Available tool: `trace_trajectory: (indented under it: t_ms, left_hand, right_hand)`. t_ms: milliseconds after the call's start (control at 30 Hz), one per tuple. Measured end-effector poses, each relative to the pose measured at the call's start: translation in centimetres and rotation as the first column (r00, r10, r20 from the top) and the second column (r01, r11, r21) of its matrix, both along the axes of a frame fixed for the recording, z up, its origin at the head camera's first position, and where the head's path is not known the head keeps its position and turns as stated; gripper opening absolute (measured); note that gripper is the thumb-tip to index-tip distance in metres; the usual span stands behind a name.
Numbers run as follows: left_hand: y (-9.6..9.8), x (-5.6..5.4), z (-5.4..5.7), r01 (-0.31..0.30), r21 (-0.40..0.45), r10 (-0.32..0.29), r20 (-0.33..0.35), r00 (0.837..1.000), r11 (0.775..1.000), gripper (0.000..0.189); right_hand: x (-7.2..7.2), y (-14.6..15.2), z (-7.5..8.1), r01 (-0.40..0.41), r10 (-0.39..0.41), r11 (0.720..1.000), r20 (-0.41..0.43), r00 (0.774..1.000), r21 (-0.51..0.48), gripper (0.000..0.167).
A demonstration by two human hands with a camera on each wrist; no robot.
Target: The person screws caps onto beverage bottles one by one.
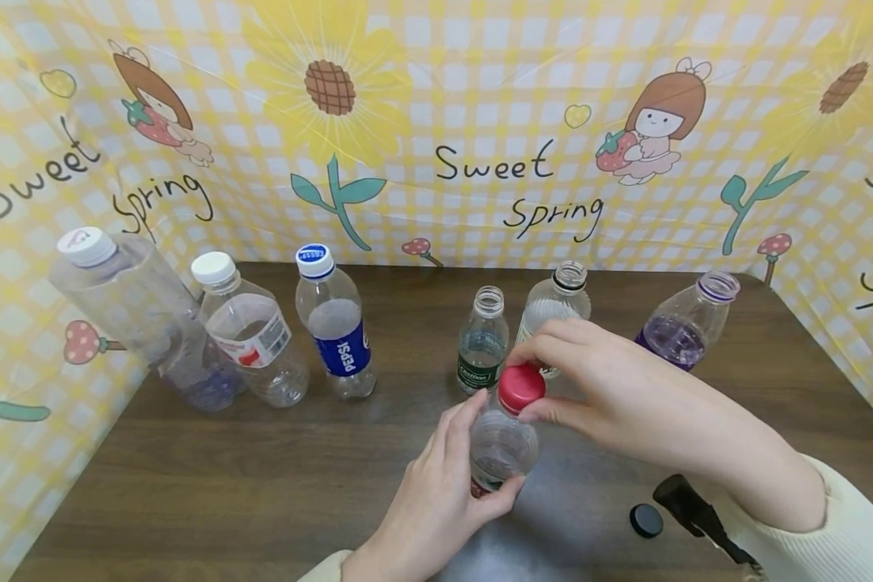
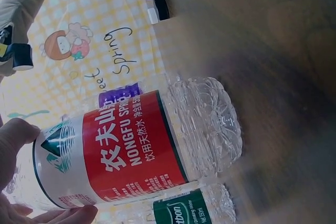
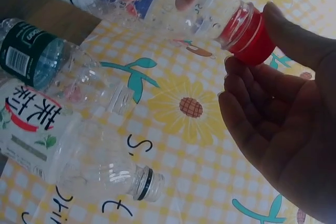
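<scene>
A clear plastic bottle [image 2: 131, 150] with a red and white Nongfu Spring label is held by my left hand [image 1: 440, 477], its fingers and thumb round the bottle's sides. On the bottle's mouth sits a red cap [image 1: 521, 388]. My right hand [image 1: 589, 388] pinches this cap between thumb and fingers, as the right wrist view also shows. Just behind stand an uncapped small bottle with a green label [image 1: 482, 343] and a larger uncapped bottle with a pale label [image 3: 34, 129].
Three capped bottles stand at the left: a large one [image 1: 141, 307], one with a white cap [image 1: 250, 331] and a Pepsi bottle [image 1: 335, 323]. An uncapped purple-labelled bottle [image 1: 687, 319] stands at the right. A black cap [image 1: 646, 520] lies near the right forearm. Patterned cloth hangs behind.
</scene>
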State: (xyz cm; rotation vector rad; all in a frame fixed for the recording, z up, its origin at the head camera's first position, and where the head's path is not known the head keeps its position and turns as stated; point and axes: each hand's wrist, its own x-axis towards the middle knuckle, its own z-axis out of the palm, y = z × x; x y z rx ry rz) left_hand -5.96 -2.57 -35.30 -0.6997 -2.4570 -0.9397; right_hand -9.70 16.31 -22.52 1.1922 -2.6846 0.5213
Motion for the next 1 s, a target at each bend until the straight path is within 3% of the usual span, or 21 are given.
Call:
trace_trajectory:
  t_ms: [333, 700, 1000]
  left_hand:
    - [-0.02, -0.02, 0.11, 0.012, -0.006, -0.012, 0.032, 0.999, 1.000, 0.086]
    - [0.14, -0.14, 0.29, -0.011, -0.028, 0.011, 0.015, 1.000, 1.000, 0.084]
    - [0.28, -0.31, 0.79, -0.047, -0.055, 0.054, 0.139, 0.989, 0.997, 0.080]
  right_hand:
    - [-0.36, 0.88, 0.15, -0.121, 0.118, 0.990, 0.041, 0.992, 0.068, 0.061]
    - [-0.49, 0.63, -0.16, -0.141, 0.139, 0.990, 0.075, 0.987, 0.015, 0.051]
    - [-0.31, 0.19, -0.63, -0.114, 0.115, 0.993, 0.020, 0.993, -0.041, 0.032]
